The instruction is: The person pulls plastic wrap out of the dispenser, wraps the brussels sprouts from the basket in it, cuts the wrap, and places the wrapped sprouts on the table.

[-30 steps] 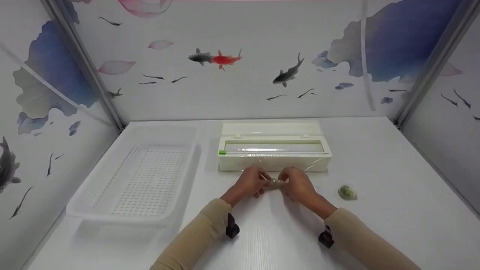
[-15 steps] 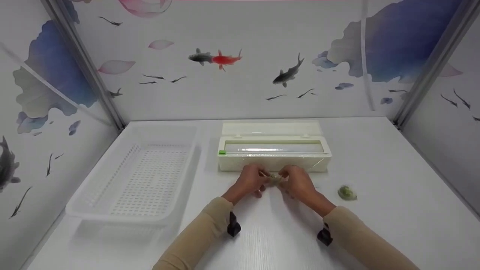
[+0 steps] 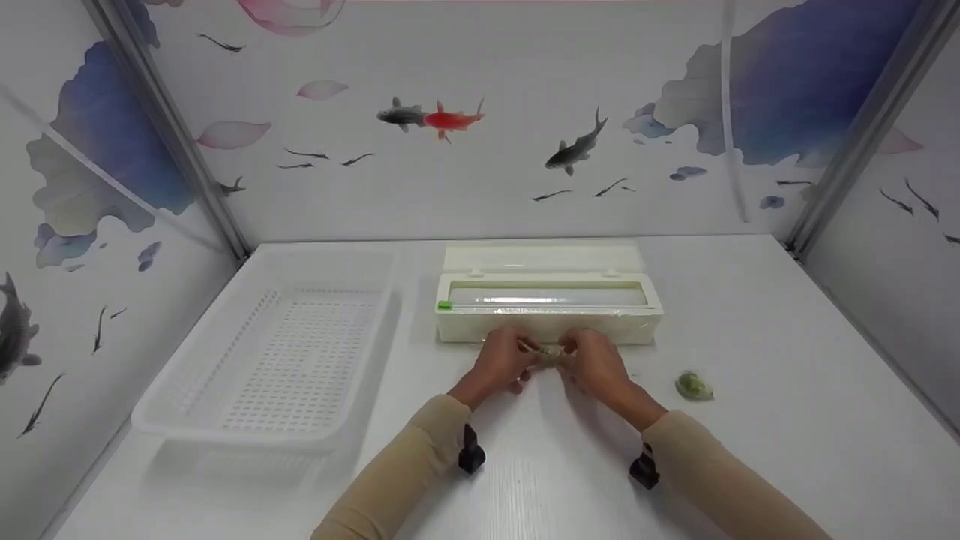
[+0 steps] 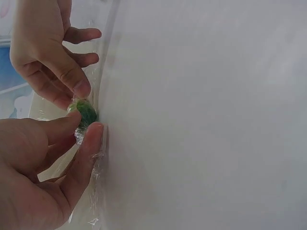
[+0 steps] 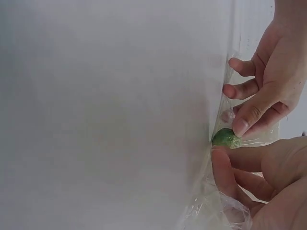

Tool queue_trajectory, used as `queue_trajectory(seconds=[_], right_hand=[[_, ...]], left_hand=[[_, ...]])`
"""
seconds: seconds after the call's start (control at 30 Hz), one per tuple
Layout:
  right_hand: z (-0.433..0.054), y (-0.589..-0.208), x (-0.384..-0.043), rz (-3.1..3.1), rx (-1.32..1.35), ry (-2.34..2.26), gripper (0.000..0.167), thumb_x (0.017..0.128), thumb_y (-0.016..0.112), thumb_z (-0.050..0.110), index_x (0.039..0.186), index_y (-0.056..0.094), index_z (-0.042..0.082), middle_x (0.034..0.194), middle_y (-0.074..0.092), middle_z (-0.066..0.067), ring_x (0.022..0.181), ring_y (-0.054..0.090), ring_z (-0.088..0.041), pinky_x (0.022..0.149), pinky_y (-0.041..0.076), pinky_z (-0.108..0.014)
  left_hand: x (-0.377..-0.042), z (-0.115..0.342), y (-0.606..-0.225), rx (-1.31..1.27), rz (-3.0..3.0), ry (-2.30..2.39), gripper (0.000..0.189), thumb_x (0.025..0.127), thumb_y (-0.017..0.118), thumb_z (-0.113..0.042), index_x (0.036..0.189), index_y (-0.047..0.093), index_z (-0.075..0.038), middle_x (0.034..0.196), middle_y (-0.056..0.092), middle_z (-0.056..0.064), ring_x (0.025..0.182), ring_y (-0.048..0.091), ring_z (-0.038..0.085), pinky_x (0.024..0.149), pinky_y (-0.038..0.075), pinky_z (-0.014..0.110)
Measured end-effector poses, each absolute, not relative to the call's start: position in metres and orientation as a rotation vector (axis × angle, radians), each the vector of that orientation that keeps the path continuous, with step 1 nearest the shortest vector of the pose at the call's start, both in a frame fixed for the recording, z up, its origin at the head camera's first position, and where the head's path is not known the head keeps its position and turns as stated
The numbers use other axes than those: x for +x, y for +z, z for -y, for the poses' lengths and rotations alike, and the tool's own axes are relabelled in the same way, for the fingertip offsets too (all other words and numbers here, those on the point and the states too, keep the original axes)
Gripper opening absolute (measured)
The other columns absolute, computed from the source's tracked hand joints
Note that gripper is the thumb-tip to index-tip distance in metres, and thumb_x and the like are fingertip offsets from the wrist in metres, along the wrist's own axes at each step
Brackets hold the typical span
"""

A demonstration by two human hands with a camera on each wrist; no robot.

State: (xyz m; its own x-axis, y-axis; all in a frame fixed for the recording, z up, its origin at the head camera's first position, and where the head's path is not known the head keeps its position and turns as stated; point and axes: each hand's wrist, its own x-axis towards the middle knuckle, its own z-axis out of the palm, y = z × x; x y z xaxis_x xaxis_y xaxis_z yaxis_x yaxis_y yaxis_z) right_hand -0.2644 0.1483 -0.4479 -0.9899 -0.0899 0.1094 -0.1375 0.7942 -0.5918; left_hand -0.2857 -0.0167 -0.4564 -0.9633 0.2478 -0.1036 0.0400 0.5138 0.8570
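A small round green piece (image 3: 551, 351) in clear cling film is held between both hands, close in front of the cling film dispenser (image 3: 551, 327). My left hand (image 3: 504, 358) pinches it from the left with thumb and fingers. From the right, my right hand (image 3: 598, 365) pinches it too. Close up in the left wrist view, the green piece (image 4: 87, 113) shows dark and light green through the film. Loose cling film (image 5: 204, 208) spreads below the right hand in the right wrist view. The dispenser's lid (image 3: 544, 259) stands raised, with the film roll (image 3: 547, 295) inside.
A second green piece wrapped in film (image 3: 694, 385) lies on the white table (image 3: 772, 450) to the right. A white perforated basket (image 3: 352, 375) stands at the left. Printed panels with fish enclose the back and sides. A green slider (image 3: 445, 305) sits on the dispenser's left end.
Both hands shift very slightly while keeping the green piece between their fingertips. A slanting crease of film at the dispenser's right front, seen earlier, no longer shows.
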Motion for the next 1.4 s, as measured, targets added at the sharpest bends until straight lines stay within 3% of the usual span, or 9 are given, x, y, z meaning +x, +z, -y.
queue_trajectory(seconds=[0.1, 0.27, 0.4, 0.57, 0.8, 1.0, 1.17, 1.4], right_hand=[[-0.148, -0.447, -0.266, 2.918, 0.181, 0.947, 0.013, 0.086, 0.075, 0.003, 0.099, 0.073, 0.000, 0.096, 0.074, -0.012, 0.083, 0.066, -0.022, 0.071, 0.055, -0.035], [-0.148, -0.446, -0.271, 2.957, 0.167, 0.996, 0.008, 0.089, 0.072, 0.002, 0.096, 0.076, 0.002, 0.087, 0.075, -0.011, 0.062, 0.061, -0.012, 0.053, 0.048, -0.023], [-0.149, -0.446, -0.272, 2.963, 0.171, 1.026, 0.008, 0.090, 0.072, 0.003, 0.095, 0.077, 0.002, 0.081, 0.074, -0.010, 0.057, 0.058, -0.009, 0.048, 0.045, -0.021], [-0.150, -0.448, -0.275, 2.949, 0.192, 0.984, 0.007, 0.089, 0.073, 0.004, 0.094, 0.079, 0.004, 0.080, 0.074, -0.007, 0.059, 0.057, -0.010, 0.049, 0.043, -0.021], [-0.150, -0.447, -0.279, 2.941, 0.196, 0.934, 0.006, 0.089, 0.072, 0.005, 0.090, 0.079, 0.004, 0.074, 0.070, -0.005, 0.062, 0.054, -0.012, 0.052, 0.040, -0.023], [-0.151, -0.441, -0.279, 2.925, 0.148, 1.006, 0.009, 0.089, 0.074, 0.008, 0.091, 0.075, 0.000, 0.083, 0.075, -0.012, 0.059, 0.060, -0.012, 0.051, 0.046, -0.022], [-0.152, -0.425, -0.276, 2.919, 0.211, 1.112, 0.017, 0.092, 0.069, 0.007, 0.106, 0.075, -0.001, 0.101, 0.076, -0.016, 0.063, 0.067, -0.014, 0.053, 0.051, -0.023], [-0.149, -0.401, -0.280, 2.829, 0.428, 1.144, 0.020, 0.094, 0.068, 0.012, 0.109, 0.075, 0.001, 0.109, 0.075, -0.016, 0.091, 0.072, -0.027, 0.070, 0.060, -0.033]], left_hand=[[-0.287, 0.017, -0.457, 0.229, -2.539, 1.437, 0.007, 0.091, 0.073, -0.009, 0.097, 0.072, -0.006, 0.084, 0.070, 0.006, 0.057, 0.061, 0.013, 0.041, 0.053, 0.025], [-0.289, 0.016, -0.459, 0.203, -2.541, 1.450, 0.009, 0.090, 0.074, -0.011, 0.098, 0.073, -0.007, 0.083, 0.071, 0.005, 0.058, 0.061, 0.012, 0.041, 0.052, 0.024], [-0.291, 0.015, -0.460, 0.201, -2.562, 1.447, 0.010, 0.090, 0.075, -0.014, 0.098, 0.074, -0.008, 0.082, 0.071, 0.004, 0.058, 0.061, 0.012, 0.042, 0.052, 0.024], [-0.288, 0.016, -0.459, 0.226, -2.552, 1.473, 0.012, 0.091, 0.074, -0.011, 0.101, 0.075, -0.007, 0.086, 0.074, 0.004, 0.061, 0.064, 0.013, 0.045, 0.054, 0.024], [-0.284, 0.026, -0.452, 0.254, -2.537, 1.518, 0.020, 0.090, 0.073, -0.007, 0.110, 0.074, -0.004, 0.104, 0.076, 0.010, 0.070, 0.070, 0.016, 0.052, 0.056, 0.023], [-0.282, 0.042, -0.432, 0.183, -2.679, 1.561, 0.012, 0.087, 0.077, -0.012, 0.097, 0.078, -0.004, 0.087, 0.077, 0.009, 0.067, 0.067, 0.013, 0.052, 0.050, 0.018], [-0.278, 0.058, -0.416, 0.043, -2.837, 1.627, 0.010, 0.087, 0.077, -0.017, 0.089, 0.079, -0.008, 0.084, 0.076, 0.006, 0.071, 0.067, 0.013, 0.058, 0.049, 0.021], [-0.277, 0.081, -0.413, -0.411, -2.995, 1.642, 0.013, 0.084, 0.080, -0.022, 0.088, 0.077, -0.011, 0.089, 0.075, 0.006, 0.077, 0.068, 0.019, 0.060, 0.048, 0.029]])
